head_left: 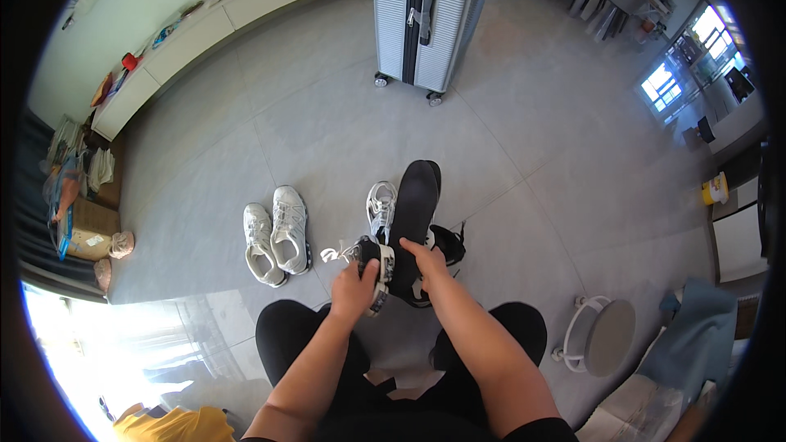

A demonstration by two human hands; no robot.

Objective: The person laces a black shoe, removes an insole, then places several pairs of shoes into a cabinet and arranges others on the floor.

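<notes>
My left hand (pixel 354 286) grips a black and white sneaker (pixel 377 266) at its heel end, above my knees. My right hand (pixel 427 266) holds a long dark grey insole (pixel 412 213) that stands up out of that sneaker. A second sneaker of the same pair (pixel 381 206) lies on the floor just beyond, with a dark shoe part (pixel 449 241) to the right of my right hand. White laces (pixel 334 254) hang to the left of the held sneaker.
A pair of white sneakers (pixel 277 233) sits on the grey tiled floor to the left. A silver suitcase (pixel 427 16) stands further ahead. A small round stool (pixel 604 336) is at the right; a low cabinet (pixel 205 33) runs along the far left wall.
</notes>
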